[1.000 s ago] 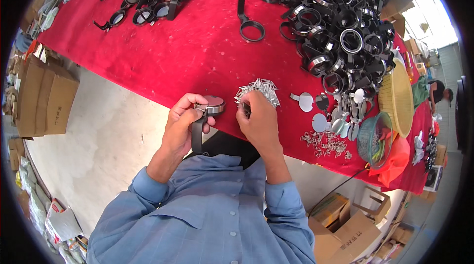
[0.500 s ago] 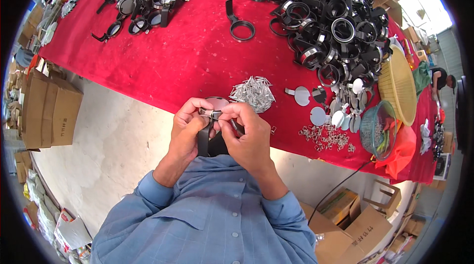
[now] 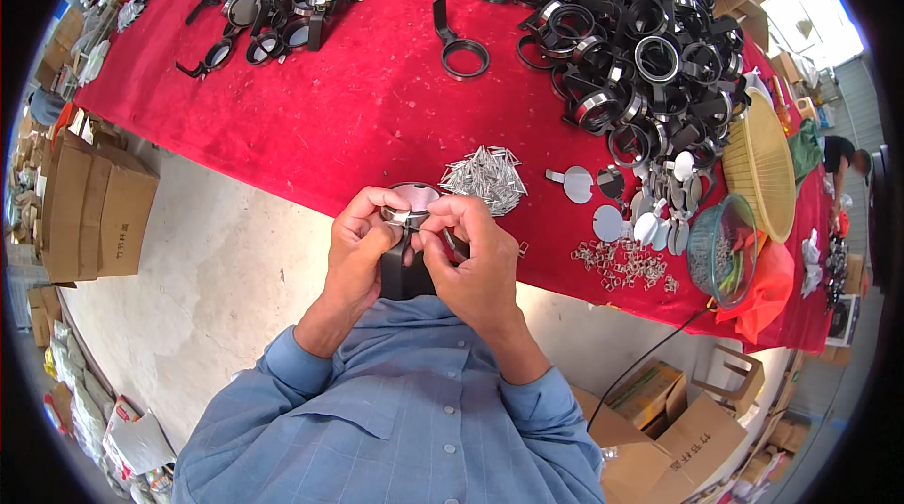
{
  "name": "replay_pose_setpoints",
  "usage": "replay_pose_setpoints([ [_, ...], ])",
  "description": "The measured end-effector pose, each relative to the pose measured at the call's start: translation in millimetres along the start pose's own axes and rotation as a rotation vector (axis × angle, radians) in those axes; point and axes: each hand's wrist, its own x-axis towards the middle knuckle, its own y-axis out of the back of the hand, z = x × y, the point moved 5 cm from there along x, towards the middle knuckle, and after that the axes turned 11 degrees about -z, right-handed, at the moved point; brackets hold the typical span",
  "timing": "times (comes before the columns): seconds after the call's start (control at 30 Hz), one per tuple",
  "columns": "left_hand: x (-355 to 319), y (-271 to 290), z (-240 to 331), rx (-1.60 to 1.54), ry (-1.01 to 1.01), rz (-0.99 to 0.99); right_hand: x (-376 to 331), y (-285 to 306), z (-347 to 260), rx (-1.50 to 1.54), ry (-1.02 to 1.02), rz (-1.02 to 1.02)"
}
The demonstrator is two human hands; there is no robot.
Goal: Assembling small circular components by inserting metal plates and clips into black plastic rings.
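Close to my body, at the table's near edge, both hands hold a black ring with a handle [image 3: 403,280], fitted with a round silvery disc [image 3: 415,193]. My left hand [image 3: 353,254] grips it from the left, thumb and index finger closed at its joint. My right hand [image 3: 474,254] pinches at the same joint from the right. Whatever small part its fingertips may hold is hidden. Just beyond the hands lies a pile of thin metal pins [image 3: 485,180]. A single handled black ring [image 3: 464,59] rests farther out on the red cloth.
A big heap of black rings [image 3: 650,56] covers the far right; a smaller heap with discs [image 3: 268,0] sits far left. Loose discs [image 3: 607,222], small metal clips [image 3: 621,264], a clear green bowl [image 3: 720,250] and a yellow basket [image 3: 765,165] are at right. Cardboard boxes [image 3: 99,207] flank the table.
The held piece has turned slightly, showing more of its disc and the handle's broad face. My hands stay almost in place.
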Motion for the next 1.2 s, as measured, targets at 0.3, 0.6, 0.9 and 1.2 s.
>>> replay_pose_setpoints([
  [0.3, -1.0, -1.6, 3.0, 0.108, -0.023, 0.027, 2.2, 0.1, -8.3, -0.126, 0.105, -0.073],
  [0.6, 0.6, -3.0, -13.7, -0.195, 0.22, -0.007, 1.2, 2.5, -18.7, -0.297, 0.187, -0.061],
  [0.9, 1.8, -8.2, 14.3, 0.33, -0.212, 0.122, -16.1, 14.6, 14.8, 0.01, -0.089, 0.168],
  [1.2, -11.5, -14.9, 14.3, 0.996, -0.701, 0.09, -6.8, -5.5, -13.5, 0.048, -0.156, 0.086],
])
